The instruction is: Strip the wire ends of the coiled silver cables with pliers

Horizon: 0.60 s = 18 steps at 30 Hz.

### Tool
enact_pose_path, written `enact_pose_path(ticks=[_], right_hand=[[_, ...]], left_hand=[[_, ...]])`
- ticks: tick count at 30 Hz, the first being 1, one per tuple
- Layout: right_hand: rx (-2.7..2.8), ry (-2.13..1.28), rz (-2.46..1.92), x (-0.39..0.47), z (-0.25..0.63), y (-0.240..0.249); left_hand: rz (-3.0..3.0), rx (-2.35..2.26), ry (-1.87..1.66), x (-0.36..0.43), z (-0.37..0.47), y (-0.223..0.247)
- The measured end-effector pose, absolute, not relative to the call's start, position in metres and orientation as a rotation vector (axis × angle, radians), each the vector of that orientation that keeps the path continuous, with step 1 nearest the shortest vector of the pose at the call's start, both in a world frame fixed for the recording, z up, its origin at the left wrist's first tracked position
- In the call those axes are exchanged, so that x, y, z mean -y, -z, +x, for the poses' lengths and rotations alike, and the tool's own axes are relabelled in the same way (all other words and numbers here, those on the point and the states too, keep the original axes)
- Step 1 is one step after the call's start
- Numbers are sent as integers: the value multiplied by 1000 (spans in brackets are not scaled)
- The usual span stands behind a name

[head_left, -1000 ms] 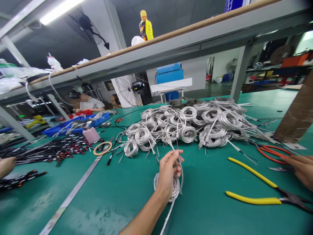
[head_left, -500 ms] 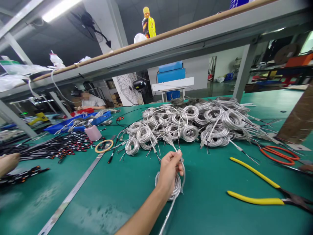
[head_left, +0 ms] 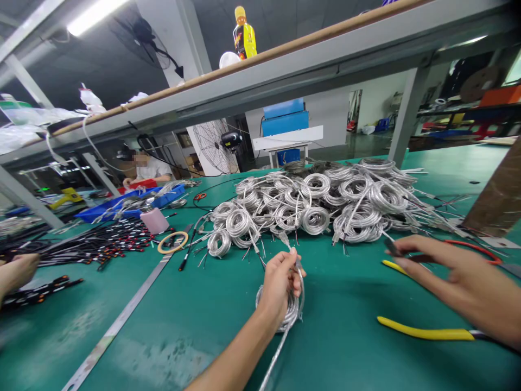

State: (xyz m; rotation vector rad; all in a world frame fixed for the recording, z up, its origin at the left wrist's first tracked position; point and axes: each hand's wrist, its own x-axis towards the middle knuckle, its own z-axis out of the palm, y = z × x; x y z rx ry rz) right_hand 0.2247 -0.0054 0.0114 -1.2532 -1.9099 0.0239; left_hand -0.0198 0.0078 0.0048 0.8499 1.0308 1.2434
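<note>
Under a dim ceiling [head_left: 293,19], a tube light [head_left: 97,15] glowed towards ten o'clock. A grey shelf [head_left: 285,81] (it slanted upward rightward) crossed above the green tabletop [head_left: 337,347]; a caged fan [head_left: 211,145] stood near eleven, a pale wall [head_left: 331,111] at twelve, a grey post [head_left: 409,114] at two.

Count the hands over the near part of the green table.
3. The left hand holds a silvery cable, the right hand pinches a small dark item by the yellow-handled pliers, and another person's hand is at the left edge. More may be out of view.
</note>
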Motion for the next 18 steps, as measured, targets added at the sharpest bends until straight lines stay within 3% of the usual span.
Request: enact_pose_path(ticks=[8, 18], right_hand=[[2030, -377, -991, -9, 139, 6], [2033, -529, -938, -7, 140, 20]], left_hand=[[887, -1039, -1244, -6, -20, -3], [913, -1042, -1223, -7, -20, -2]])
